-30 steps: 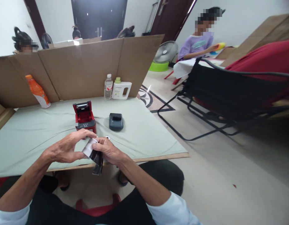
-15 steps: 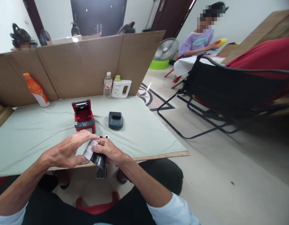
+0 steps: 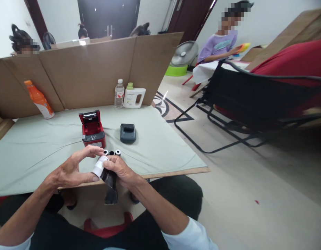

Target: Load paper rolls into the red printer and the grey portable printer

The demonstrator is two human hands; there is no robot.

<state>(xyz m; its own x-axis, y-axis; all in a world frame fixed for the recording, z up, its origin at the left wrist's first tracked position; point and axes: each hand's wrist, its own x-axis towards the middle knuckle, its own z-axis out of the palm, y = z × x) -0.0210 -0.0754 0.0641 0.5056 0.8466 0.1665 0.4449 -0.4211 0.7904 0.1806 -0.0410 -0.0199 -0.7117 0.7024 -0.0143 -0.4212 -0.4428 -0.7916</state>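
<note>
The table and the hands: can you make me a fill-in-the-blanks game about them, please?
The machine with its lid open is mostly ____.
The white jug has a ____ cap.
The dark strip from the white roll hangs below the person's own ____ hand.

Missing words: red; green; right.

White roll [image 3: 98, 168], glossy black strip [image 3: 110, 191], pale green cloth [image 3: 56, 146]! Twelve o'clock from the roll, we've got red and dark grey on the printer [image 3: 93, 137], and ten o'clock from that, an orange-and-white bottle [image 3: 40, 101].
</note>
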